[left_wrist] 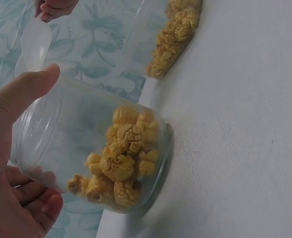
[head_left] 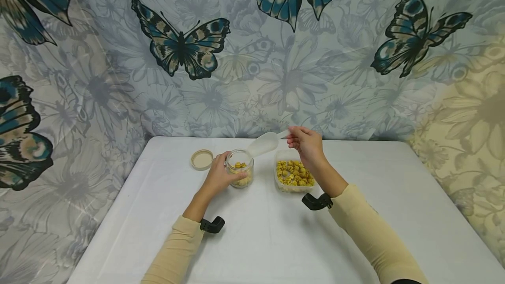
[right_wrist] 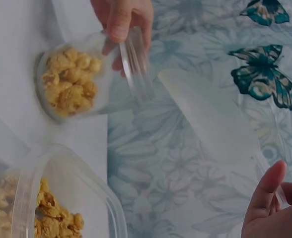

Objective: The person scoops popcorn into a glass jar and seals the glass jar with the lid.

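Observation:
My left hand [head_left: 221, 173] grips a clear glass jar [left_wrist: 81, 114] near its mouth, thumb on one side and fingers on the other. Caramel-coloured popcorn [left_wrist: 121, 163] fills the lower part of the jar, which stands on the table. Up to the right, my right hand [head_left: 309, 146] pinches the handle of a white translucent scoop [head_left: 263, 144]. The scoop's tip points at the jar's mouth, and no popcorn shows in its bowl in the right wrist view. Below the right hand sits a clear plastic tub [right_wrist: 117, 213] holding more popcorn [head_left: 293, 173].
A round, pale gold-rimmed lid [head_left: 202, 160] lies on the table left of the jar. The white-covered table [head_left: 260, 240] ends at a wall cloth [head_left: 252, 95] printed with butterflies and flowers. Black wrist cameras [head_left: 317, 201] sit on both wrists.

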`<state>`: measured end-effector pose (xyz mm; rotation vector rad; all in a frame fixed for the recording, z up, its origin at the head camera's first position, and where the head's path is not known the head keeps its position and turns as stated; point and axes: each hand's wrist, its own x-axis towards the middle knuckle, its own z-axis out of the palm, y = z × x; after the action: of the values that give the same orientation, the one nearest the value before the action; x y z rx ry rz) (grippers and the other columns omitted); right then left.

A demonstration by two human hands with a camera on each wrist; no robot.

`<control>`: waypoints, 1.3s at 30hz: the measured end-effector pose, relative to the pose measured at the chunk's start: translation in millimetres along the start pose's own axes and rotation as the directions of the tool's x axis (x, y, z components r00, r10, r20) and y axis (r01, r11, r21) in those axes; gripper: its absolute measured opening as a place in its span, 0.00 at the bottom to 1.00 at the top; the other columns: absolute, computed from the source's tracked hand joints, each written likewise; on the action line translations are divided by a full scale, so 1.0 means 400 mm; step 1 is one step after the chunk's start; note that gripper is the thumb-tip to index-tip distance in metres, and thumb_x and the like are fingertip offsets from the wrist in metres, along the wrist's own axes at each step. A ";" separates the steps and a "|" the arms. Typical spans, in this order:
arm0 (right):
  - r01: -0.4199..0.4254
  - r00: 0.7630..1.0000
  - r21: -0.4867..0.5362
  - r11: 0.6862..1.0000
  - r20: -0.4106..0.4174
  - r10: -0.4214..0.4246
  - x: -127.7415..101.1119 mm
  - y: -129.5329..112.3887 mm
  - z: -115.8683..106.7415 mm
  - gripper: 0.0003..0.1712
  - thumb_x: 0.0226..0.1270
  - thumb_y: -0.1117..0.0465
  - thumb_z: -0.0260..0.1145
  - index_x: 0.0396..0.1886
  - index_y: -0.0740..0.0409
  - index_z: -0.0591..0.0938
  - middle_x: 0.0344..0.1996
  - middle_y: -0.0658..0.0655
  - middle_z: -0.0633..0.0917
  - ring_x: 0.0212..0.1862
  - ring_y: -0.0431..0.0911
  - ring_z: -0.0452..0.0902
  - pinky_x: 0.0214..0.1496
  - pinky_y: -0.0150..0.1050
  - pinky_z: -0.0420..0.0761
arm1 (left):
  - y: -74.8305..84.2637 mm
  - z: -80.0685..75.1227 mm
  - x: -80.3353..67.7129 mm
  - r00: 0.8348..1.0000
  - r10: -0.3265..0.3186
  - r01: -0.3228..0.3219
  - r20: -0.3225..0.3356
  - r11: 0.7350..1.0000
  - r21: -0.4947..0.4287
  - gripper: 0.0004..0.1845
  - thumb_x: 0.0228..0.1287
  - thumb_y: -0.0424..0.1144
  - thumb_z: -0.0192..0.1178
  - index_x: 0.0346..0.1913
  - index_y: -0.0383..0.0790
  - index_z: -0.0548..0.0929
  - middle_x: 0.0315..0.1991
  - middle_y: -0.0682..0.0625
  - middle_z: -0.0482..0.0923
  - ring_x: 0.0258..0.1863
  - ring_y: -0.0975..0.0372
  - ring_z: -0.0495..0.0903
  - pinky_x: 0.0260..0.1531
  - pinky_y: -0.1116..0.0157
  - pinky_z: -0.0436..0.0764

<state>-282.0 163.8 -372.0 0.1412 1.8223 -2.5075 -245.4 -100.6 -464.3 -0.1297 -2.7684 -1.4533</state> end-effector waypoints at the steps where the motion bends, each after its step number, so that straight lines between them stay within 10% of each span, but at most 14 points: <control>1: -0.002 1.000 0.006 1.000 0.000 0.002 0.000 -0.001 -0.001 0.07 0.72 0.62 0.60 0.37 0.57 0.83 0.20 0.50 0.84 0.21 0.38 0.79 0.26 0.26 0.81 | 0.000 0.000 0.000 1.000 0.001 -0.001 0.000 1.000 0.003 0.51 0.47 0.54 0.75 0.71 0.36 0.63 0.64 0.38 0.67 0.64 0.48 0.67 0.66 0.46 0.68; 39: 0.089 0.996 0.107 0.990 -0.011 -0.089 -0.033 -0.082 -0.096 0.08 0.71 0.64 0.61 0.34 0.57 0.85 0.19 0.51 0.84 0.21 0.39 0.80 0.25 0.27 0.80 | 0.094 -0.012 0.015 0.983 0.184 -0.184 -0.005 0.982 -0.030 0.51 0.47 0.50 0.76 0.73 0.41 0.62 0.73 0.42 0.56 0.74 0.48 0.56 0.70 0.44 0.62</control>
<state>-269.6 210.0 -351.5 0.0722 1.7331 -2.6697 -248.6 -82.7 -430.4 -0.3737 -2.6499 -1.4485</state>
